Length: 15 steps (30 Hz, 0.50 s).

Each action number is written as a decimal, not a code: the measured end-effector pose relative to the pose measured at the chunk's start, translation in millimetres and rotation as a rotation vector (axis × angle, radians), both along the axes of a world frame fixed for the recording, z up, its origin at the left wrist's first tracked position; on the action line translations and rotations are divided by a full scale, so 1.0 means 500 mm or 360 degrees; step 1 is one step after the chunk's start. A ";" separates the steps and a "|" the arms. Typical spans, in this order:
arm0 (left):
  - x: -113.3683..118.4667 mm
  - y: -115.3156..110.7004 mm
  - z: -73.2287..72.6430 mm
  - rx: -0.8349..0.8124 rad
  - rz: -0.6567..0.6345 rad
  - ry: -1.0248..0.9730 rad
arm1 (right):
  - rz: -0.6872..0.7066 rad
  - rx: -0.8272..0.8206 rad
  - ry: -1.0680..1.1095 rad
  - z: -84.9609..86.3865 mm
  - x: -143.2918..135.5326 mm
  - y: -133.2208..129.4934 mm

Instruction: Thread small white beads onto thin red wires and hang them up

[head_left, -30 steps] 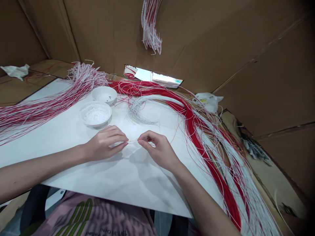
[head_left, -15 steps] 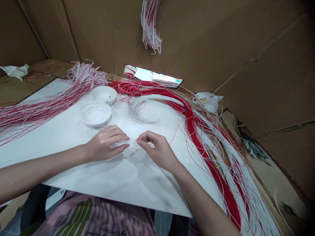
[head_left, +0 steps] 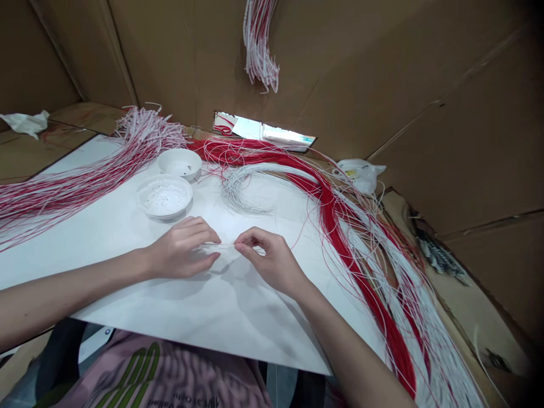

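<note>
My left hand hovers over the white board, its thumb and fingers apart, with a thin white strand running between them. My right hand pinches that strand between thumb and fingertips, just right of the left fingertips. Behind my left hand sits a white bowl of small white pieces. A second white bowl with a few dark specks stands right behind it. A curled bunch of thin white strands lies beyond my right hand.
Red cords and white cords curve along the board's right side. Red-and-white strands stretch across the left. A similar bundle hangs by the cardboard wall. A plastic bag lies at the back right.
My left hand's fingertips have drawn back slightly left and spread a little wider. My right hand has shifted very slightly left, still pinching the strand.
</note>
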<state>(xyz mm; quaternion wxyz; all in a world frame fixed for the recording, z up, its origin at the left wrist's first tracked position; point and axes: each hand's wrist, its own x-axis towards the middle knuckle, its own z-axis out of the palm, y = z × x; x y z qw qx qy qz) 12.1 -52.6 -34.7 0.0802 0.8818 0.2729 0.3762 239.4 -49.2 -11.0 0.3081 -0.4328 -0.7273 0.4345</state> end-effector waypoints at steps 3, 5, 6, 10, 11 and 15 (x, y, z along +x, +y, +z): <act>0.011 -0.003 -0.006 0.0036 -0.0004 -0.0042 | 0.0028 -0.0027 0.0018 -0.001 -0.004 -0.004; 0.013 -0.004 -0.009 0.0044 -0.0009 -0.0063 | 0.0039 -0.0041 0.0022 -0.002 -0.006 -0.006; 0.013 -0.003 -0.009 0.0046 -0.0014 -0.0072 | 0.0038 -0.0044 0.0023 -0.002 -0.006 -0.006; 0.001 0.001 -0.007 0.0039 -0.0041 -0.0095 | 0.0019 -0.0047 0.0030 -0.001 -0.005 -0.003; -0.001 0.002 -0.006 0.0031 -0.0050 -0.0087 | 0.0015 -0.0051 0.0034 -0.001 -0.005 -0.002; -0.001 0.002 -0.003 -0.0007 -0.0027 -0.0030 | 0.0018 -0.0096 0.0068 -0.002 -0.007 -0.002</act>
